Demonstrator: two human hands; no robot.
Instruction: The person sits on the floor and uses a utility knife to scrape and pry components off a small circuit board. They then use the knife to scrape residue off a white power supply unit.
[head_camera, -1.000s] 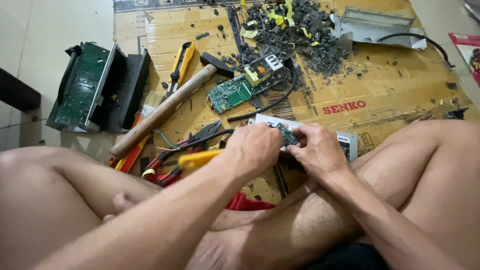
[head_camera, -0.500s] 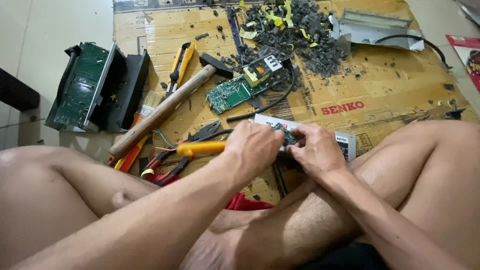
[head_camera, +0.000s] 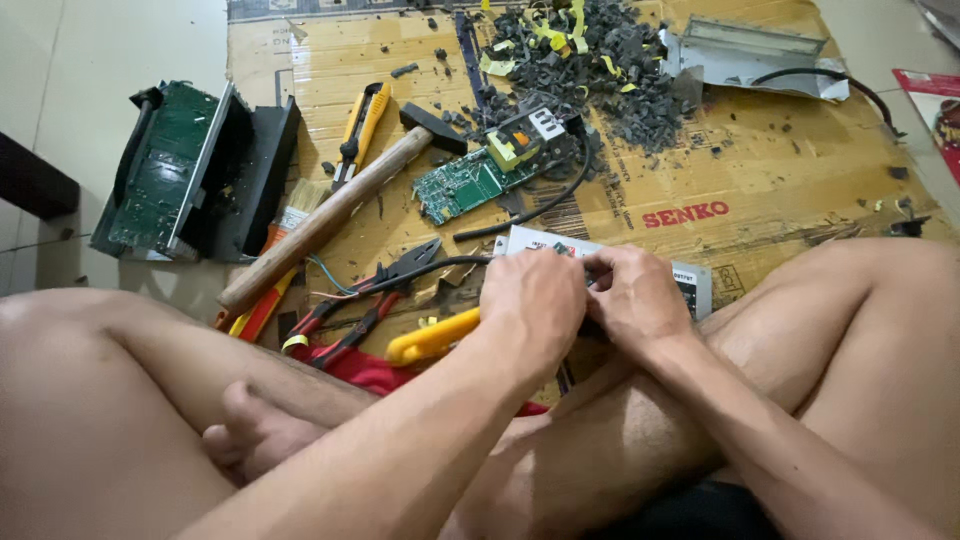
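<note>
Head cam: I'm sitting cross-legged on the floor w/ both hands working over a white power-supply unit (head_camera: 690, 285) lying on the cardboard sheet (head_camera: 800, 180). My left hand (head_camera: 530, 305) is closing its grip around a yellow-handled tool (head_camera: 432, 340); handle's long axis is running from my fist out toward 8 o'clock, tip end hidden under my fingers. My right hand (head_camera: 635, 300) is pinching down on the unit's near edge, fingers pressed together; can't tell exactly what they're nipping. The unit is sitting right under both hands, stretching toward 3 o'clock, so the right hand is covering more of it. A black cable (head_camera: 420, 270) is trailing off at 9 o'clock. Farther out at 11 o'clock: hammer (head_camera: 330, 215), green circuit board (head_camera: 460, 185), yellow utility knife (head_camera: 362, 125). At 12, a pile of dark scrap bits (head_camera: 620, 70).
</note>
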